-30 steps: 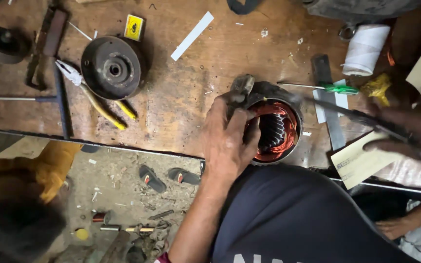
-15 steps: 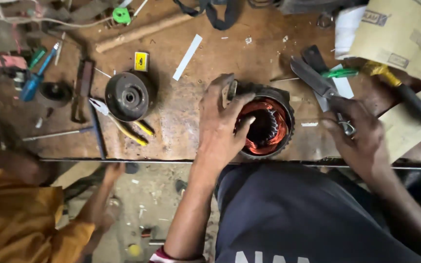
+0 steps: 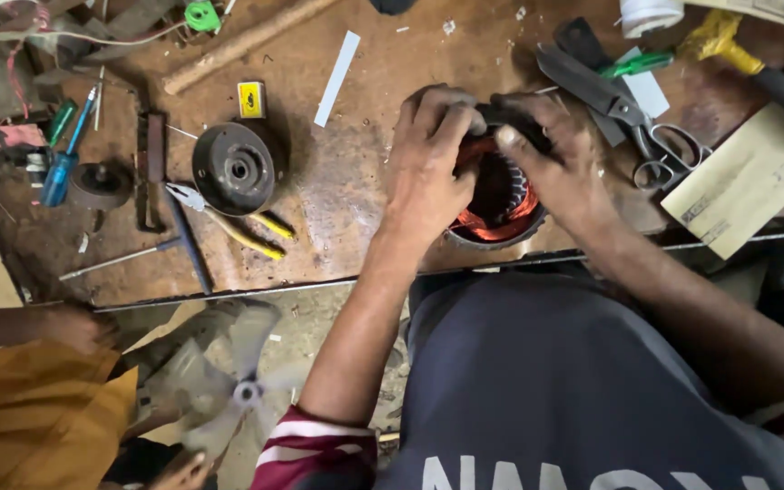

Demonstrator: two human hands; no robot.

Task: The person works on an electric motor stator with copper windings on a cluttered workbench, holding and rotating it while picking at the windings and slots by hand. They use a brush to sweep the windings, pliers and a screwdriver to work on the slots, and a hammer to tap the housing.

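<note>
Working the copper windings of the stator [image 3: 499,195]: left hand [image 3: 428,172] and right hand [image 3: 551,163] clamped on its rim, scissors [image 3: 623,109] just right; next likely calls for careful fingertip pressure.

Single head cam, looks steeply down, close over workbench [image 3: 338,200] edge.

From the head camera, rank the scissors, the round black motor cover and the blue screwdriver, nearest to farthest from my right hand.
1. Scissors: just beyond the right hand, on its outer side.
2. Round black motor cover: mid-bench, past the left hand.
3. Blue screwdriver: far left edge.
</note>
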